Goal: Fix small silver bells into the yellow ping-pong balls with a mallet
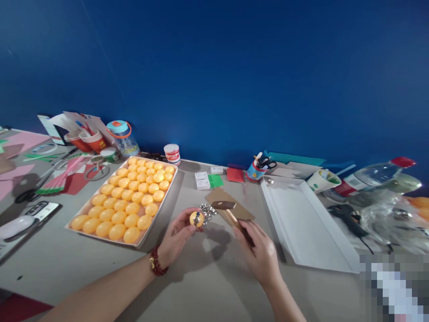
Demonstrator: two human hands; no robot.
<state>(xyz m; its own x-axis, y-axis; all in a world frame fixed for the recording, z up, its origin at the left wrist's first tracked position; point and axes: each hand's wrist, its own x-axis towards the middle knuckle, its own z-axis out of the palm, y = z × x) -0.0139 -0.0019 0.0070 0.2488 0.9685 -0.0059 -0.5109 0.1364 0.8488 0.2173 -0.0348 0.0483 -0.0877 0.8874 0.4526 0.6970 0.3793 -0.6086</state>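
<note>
Head view: left hand raised just above the grey table, fingers curled, thumb and fingertips pinching a yellow ball. A small dark and silver fitting sits on the ball's near face, too small to make out. Right hand closed around the wooden handle of a small hammer. The dark head points toward the ball, near it but not touching, and the lower end of the handle is hidden inside the grip. A heap of small silver pieces lies just behind the ball, their shapes not readable, beside a brown card partly covered by the hammer. To the left, a flat box is packed with rows of yellow balls. To the right, a white tray. The bottom right corner is masked by pixel blocks, and clutter at the right edge is blurred.
</note>
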